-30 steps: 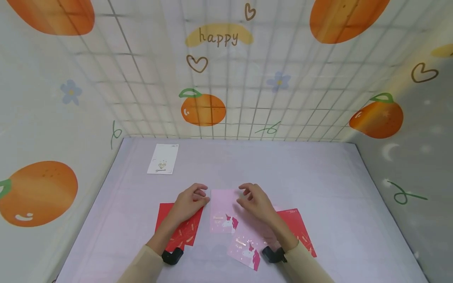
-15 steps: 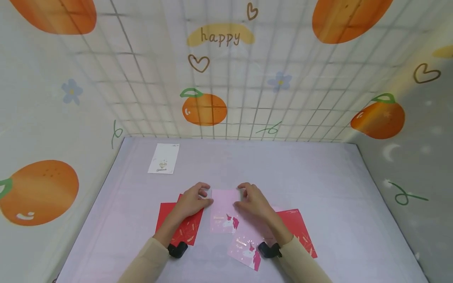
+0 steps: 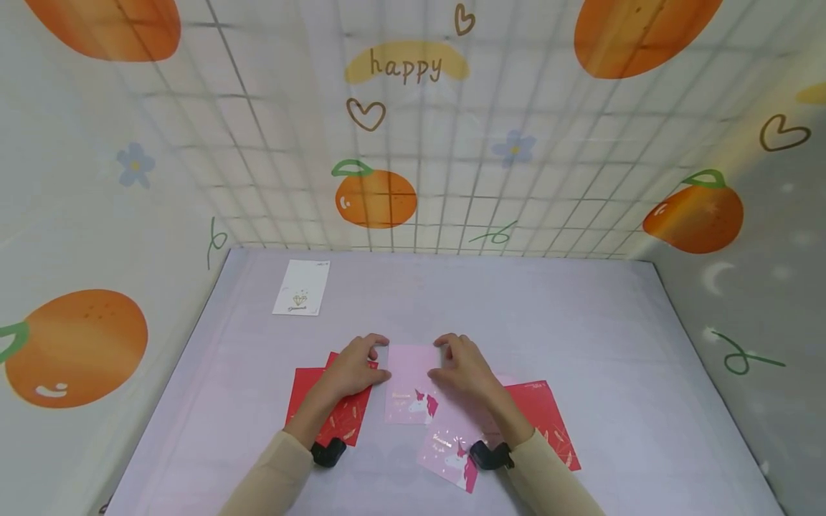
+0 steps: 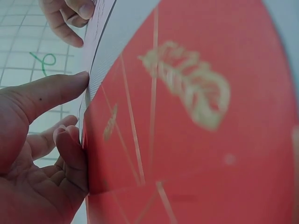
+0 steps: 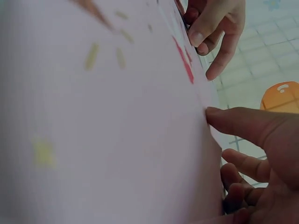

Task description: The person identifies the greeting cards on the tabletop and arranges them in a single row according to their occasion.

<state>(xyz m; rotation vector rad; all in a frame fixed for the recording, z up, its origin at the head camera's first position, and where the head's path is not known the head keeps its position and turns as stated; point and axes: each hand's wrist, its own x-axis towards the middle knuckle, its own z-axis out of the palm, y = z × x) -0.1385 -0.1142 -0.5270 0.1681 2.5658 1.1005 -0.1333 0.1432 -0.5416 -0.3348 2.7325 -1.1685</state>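
Note:
A pink card (image 3: 406, 369) with a unicorn print lies upright at the middle of the table, between both hands. My left hand (image 3: 353, 365) is at its left edge, thumb and forefinger spread along that side. On the opposite side, my right hand (image 3: 466, 369) has its thumb and fingertips right at the card's right edge. Under the left wrist lie red cards (image 3: 306, 390) with gold feather prints, overlapping one another. A second pink unicorn card (image 3: 442, 441) lies tilted below the right hand, partly covered by it. Fingers (image 4: 51, 95) of the left hand look relaxed in the left wrist view.
Farther back on the left lies a white card (image 3: 302, 288) with a gold diamond print. Another red card (image 3: 548, 416) sits right of the right forearm. Printed cloth walls (image 3: 413, 143) enclose the table (image 3: 581, 322) at the back and sides.
My left hand has come a little rightward, up to the pink card's left edge, uncovering more red card. The right hand has shifted slightly left toward the card. The cards lie as before.

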